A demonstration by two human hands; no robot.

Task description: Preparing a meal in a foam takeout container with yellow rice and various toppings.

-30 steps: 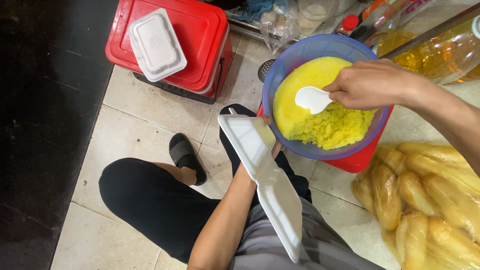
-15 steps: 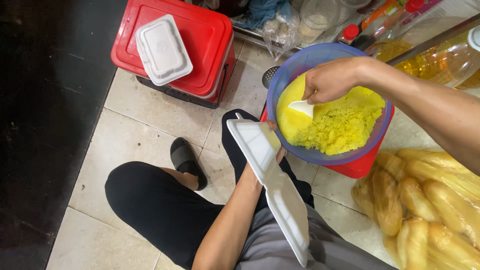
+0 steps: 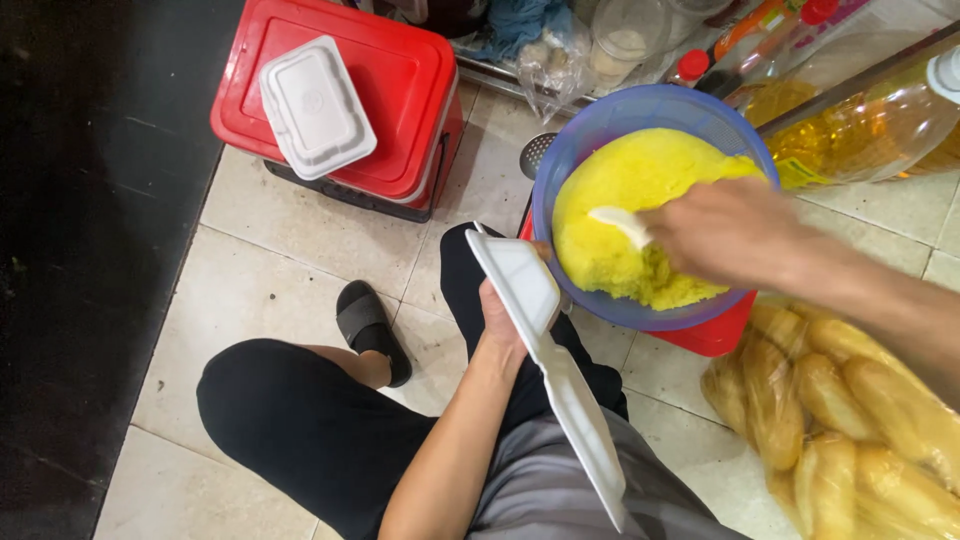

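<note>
My left hand (image 3: 498,318) holds an open white foam box (image 3: 548,362) tilted on edge, its rim close to a blue bowl (image 3: 581,139). The bowl is full of yellow sticky rice (image 3: 620,185) and rests on a red stool (image 3: 715,330). My right hand (image 3: 735,232) reaches over the bowl and grips a white plastic spoon (image 3: 618,222) whose blade lies in the rice.
A closed white foam box (image 3: 316,105) sits on a red cooler (image 3: 385,75) at the upper left. A clear bag of bread rolls (image 3: 850,410) lies at the right. Oil bottles (image 3: 880,120) and bagged items stand behind the bowl. My bent leg and a black sandal (image 3: 372,328) rest on the tiled floor.
My right hand has shifted from the bowl's left side toward its right, drawing the spoon through the rice. The left hand keeps the foam box beside the bowl.
</note>
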